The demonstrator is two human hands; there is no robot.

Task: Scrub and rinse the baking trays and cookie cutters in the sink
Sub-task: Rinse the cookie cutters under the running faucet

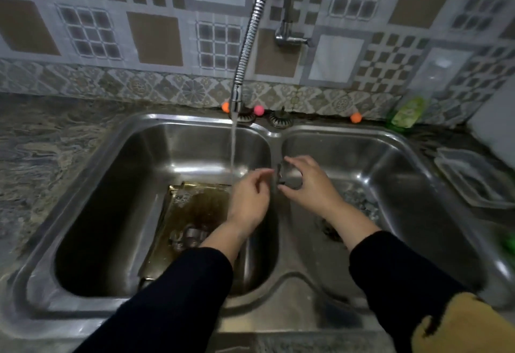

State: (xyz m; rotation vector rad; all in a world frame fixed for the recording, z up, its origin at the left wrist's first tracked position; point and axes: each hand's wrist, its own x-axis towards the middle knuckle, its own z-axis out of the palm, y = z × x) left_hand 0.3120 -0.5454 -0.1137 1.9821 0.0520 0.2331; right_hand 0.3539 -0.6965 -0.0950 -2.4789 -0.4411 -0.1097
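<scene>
Black sleeves lead to right hand [309,182] whose grip clasps a cookie cutter [289,178], left hand [249,199] loose beside it.

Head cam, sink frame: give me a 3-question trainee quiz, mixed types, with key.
1. True or false: water from the tap runs into the left basin.
2. Which hand holds the metal cookie cutter? A) left hand B) right hand C) neither
3. Fill in: the baking tray lies in the ____ basin.

Key
1. True; the stream falls just left of the divider, onto the tray end.
2. B; its fingers curl round the cutter above the divider, while the left hand's fingertips only reach toward it.
3. left; more cutters lie on the tray.
</scene>
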